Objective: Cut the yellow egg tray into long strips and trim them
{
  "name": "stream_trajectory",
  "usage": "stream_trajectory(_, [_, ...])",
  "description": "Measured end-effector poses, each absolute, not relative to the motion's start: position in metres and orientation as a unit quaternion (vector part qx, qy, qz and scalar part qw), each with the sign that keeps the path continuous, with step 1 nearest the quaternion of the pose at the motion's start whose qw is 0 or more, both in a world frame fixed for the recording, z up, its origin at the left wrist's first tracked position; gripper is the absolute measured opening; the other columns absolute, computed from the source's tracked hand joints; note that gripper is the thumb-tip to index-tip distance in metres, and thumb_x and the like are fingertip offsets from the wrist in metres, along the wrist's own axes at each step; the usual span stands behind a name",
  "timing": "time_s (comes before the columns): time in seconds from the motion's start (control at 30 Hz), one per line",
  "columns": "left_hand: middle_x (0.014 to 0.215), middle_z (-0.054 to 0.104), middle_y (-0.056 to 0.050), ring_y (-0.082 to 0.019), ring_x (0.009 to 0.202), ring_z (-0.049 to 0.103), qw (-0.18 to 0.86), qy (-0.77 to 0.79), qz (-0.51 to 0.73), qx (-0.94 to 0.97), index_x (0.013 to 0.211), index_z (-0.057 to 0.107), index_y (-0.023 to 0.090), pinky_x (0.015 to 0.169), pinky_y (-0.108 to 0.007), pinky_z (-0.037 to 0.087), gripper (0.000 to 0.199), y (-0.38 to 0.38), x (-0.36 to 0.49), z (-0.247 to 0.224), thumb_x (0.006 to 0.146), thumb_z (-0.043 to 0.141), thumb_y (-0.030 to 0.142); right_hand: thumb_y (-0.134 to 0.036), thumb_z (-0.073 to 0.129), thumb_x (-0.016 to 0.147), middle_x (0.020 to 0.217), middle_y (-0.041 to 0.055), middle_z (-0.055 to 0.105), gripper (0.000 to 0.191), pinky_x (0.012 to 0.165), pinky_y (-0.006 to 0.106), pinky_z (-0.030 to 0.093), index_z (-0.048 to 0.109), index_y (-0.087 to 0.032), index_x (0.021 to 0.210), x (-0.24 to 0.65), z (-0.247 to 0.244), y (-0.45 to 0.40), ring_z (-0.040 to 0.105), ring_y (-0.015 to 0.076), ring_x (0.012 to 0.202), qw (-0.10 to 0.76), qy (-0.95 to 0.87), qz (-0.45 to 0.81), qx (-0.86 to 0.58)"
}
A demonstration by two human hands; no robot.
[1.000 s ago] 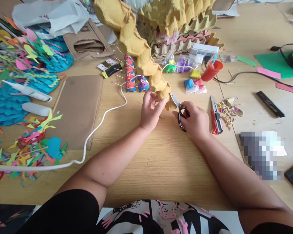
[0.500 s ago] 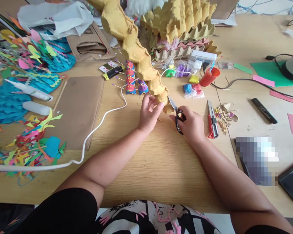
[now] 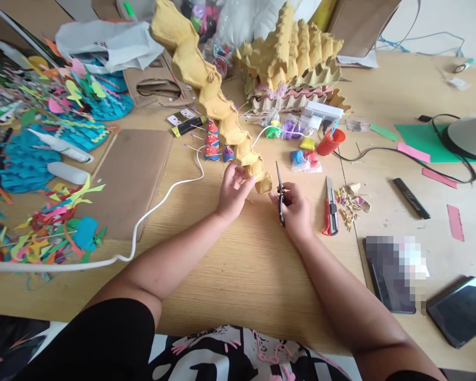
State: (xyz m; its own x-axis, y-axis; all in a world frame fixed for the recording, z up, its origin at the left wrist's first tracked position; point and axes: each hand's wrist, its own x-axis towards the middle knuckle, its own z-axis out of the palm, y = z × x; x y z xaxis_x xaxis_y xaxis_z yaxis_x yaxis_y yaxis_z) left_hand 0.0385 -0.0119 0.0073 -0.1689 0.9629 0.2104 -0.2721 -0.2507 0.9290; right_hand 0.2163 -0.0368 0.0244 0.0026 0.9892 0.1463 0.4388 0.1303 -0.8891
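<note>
A long yellow strip of egg carton (image 3: 210,90) slants up and away from me, held near its lower end by my left hand (image 3: 233,197), thumb in front and fingers curled behind. My right hand (image 3: 295,209) grips black-handled scissors (image 3: 280,198) whose blades point upward. A small gap separates the blades from the strip's end cup. Past the strip stand painted egg-carton pieces (image 3: 211,143) in red and blue with pins stuck in them, partly hidden by it.
A red utility knife (image 3: 331,209) and carton scraps (image 3: 352,203) lie right of my right hand. Behind are stacked egg trays (image 3: 293,69), a red cup (image 3: 330,142) and bagged clay (image 3: 307,159). Cardboard (image 3: 130,180), paper scraps (image 3: 59,222) and a white cable (image 3: 158,209) are on the left.
The scissors have come away from the carton strip's edge and turned more upright, with the blades looking closer together. My left hand keeps its hold on the strip. The view has shifted slightly.
</note>
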Motion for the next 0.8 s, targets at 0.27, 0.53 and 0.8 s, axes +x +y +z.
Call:
stream_trajectory(0.27, [0.121, 0.069, -0.005, -0.019, 0.114, 0.069, 0.450, 0.372, 0.659, 0.474, 0.125, 0.060, 0.030, 0.099, -0.033, 0.057, 0.051, -0.0157, 0.0414, 0.0067, 0.083, 0.083, 0.046, -0.062, 0.070, 0.085, 0.064, -0.0068, 0.053, 0.041, 0.061, 0.027, 0.038, 0.062, -0.025, 0.102, 0.2163, 0.0230, -0.0362, 0.047, 0.0130, 0.059, 0.416, -0.620, 0.349, -0.566])
stream_trajectory(0.53, [0.127, 0.070, -0.005, -0.020, 0.118, 0.070, 0.454, 0.372, 0.660, 0.468, 0.124, 0.057, 0.030, 0.102, -0.035, 0.057, 0.049, -0.0149, 0.0402, 0.0075, 0.085, 0.081, 0.047, -0.058, 0.072, 0.084, 0.065, -0.0071, 0.052, 0.040, 0.061, 0.027, 0.037, 0.062, -0.024, 0.102, 0.2164, 0.0227, -0.0364, 0.046, 0.0126, 0.060, 0.427, -0.603, 0.369, -0.564])
stream_trajectory(0.8, [0.108, 0.065, -0.001, -0.018, 0.106, 0.069, 0.463, 0.398, 0.669, 0.425, 0.108, 0.054, 0.027, 0.092, -0.032, 0.057, 0.048, -0.0091, 0.0370, 0.0031, 0.079, 0.081, 0.055, -0.058, 0.070, 0.085, 0.067, -0.0062, 0.053, 0.039, 0.059, 0.028, 0.037, 0.060, -0.024, 0.103, 0.2203, 0.0265, -0.0320, 0.048, 0.0140, 0.060, 0.419, -0.631, 0.321, -0.569])
